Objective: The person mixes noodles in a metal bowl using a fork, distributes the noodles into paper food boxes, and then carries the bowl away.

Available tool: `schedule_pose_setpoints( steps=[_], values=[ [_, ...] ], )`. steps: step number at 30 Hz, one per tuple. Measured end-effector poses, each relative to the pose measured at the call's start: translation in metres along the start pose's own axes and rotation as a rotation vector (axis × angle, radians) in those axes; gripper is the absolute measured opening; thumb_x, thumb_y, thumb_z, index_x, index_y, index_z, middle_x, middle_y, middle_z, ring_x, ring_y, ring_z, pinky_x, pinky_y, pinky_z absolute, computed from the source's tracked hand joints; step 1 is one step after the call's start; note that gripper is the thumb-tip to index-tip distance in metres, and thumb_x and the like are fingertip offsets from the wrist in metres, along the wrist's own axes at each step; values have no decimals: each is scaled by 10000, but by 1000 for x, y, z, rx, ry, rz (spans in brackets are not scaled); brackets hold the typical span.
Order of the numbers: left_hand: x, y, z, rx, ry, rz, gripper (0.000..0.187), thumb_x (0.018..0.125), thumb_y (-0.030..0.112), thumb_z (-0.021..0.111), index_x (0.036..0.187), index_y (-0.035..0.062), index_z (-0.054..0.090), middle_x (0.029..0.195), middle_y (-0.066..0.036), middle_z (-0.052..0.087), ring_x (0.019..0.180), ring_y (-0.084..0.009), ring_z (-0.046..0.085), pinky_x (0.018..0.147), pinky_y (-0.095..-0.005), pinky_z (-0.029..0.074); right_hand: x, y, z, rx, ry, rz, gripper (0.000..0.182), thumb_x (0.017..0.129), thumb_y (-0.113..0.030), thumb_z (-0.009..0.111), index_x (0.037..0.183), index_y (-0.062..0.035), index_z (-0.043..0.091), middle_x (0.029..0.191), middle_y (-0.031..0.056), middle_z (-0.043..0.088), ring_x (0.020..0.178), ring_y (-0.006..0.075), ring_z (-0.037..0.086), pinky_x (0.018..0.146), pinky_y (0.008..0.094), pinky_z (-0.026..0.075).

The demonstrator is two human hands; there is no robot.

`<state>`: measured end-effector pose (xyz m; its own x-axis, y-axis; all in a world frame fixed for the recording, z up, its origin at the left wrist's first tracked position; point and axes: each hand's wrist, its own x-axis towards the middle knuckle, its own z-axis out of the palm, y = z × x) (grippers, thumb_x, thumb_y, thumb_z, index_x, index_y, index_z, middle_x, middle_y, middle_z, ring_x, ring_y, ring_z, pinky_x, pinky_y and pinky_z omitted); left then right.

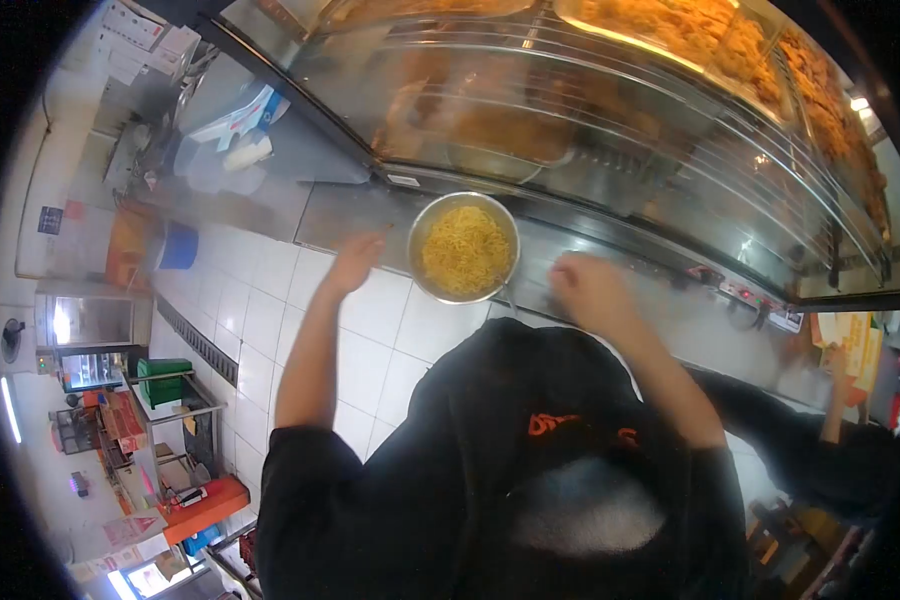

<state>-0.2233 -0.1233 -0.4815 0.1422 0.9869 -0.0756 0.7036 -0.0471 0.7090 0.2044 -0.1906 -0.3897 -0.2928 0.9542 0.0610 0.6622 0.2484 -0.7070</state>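
Note:
A round steel bowl point(415, 250) holds yellow noodles point(465, 248) and stands on the metal counter in front of me. A thin metal handle shows at its lower right rim. My left hand point(358, 262) is left of the bowl, apart from it, its fingers stretched out and nothing seen in them. On the other side, my right hand point(592, 288) hovers just right of the bowl without touching it. Motion smears its bent fingers, so I cannot tell whether they are closed.
Behind the bowl rises a glass display case point(660, 170) with trays of orange-brown food point(670, 30). Another person's arm point(836, 400) reaches in at the right. A blue container point(178, 246) and a green crate point(164, 382) are at the left, beside white floor tiles point(370, 340).

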Motion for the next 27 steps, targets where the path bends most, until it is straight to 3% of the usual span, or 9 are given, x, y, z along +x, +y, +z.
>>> schedule_pose_setpoints(
  steps=[2,4,5,7,10,12,17,24,27],
  values=[
    [19,-8,29,-22,22,98,320,948,234,489,1178,34,587,911,-70,631,766,-144,588,661,-306,498,20,-33,28,-10,-175,95,179,825,-140,612,938,-2,598,926,196,639,856,371,620,758,435,494],
    [31,31,41,-495,-59,-202,274,948,187,465,1085,-16,588,949,-111,641,781,-186,615,661,-294,513,32,-39,61,-182,-261,141,242,866,-155,544,1055,-10,584,952,208,625,913,375,606,810,445,481],
    [35,31,44,-511,-78,-204,274,948,187,465,1085,-16,588,949,-111,641,781,-186,615,661,-294,513,35,-35,70,-193,-266,163,242,866,-155,544,1055,-10,584,952,208,625,913,375,606,810,445,481],
    [42,31,48,-586,-135,-235,121,937,154,466,924,62,543,723,-33,567,552,-102,534,494,-253,462,41,-32,78,-220,-289,255,249,850,-125,541,1066,-3,557,994,221,621,933,389,614,814,471,494],
    [39,32,43,-650,-296,-265,121,935,124,446,823,84,469,657,-23,517,485,-107,494,435,-255,433,39,-33,66,-306,-242,330,253,847,-64,496,1089,-15,554,1037,226,614,926,391,615,791,461,502],
    [32,30,48,-709,-328,-276,124,933,118,442,816,86,467,648,-24,514,478,-106,488,431,-256,430,24,-30,53,-383,-261,305,281,841,-49,501,1115,-41,563,1039,204,607,913,374,624,759,445,512],
    [23,19,49,-861,-340,-242,98,888,77,440,807,54,492,643,-44,518,485,-116,494,423,-254,424,-27,-15,27,-618,-164,-61,375,790,-65,538,1163,-92,572,923,97,543,793,282,617,702,399,523],
    [16,6,48,-952,-409,-230,112,909,77,444,809,48,482,642,-50,535,466,-126,521,436,-247,450,-76,-15,24,-753,-308,29,432,777,-62,547,1207,-100,570,838,93,516,783,258,591,649,365,510],
    [16,2,49,-994,-407,-215,114,914,72,443,808,46,477,657,-58,558,466,-131,536,438,-250,459,-81,-18,13,-403,-188,318,383,775,-64,572,1157,-71,607,794,100,536,739,257,575,628,362,497]
  ],
)
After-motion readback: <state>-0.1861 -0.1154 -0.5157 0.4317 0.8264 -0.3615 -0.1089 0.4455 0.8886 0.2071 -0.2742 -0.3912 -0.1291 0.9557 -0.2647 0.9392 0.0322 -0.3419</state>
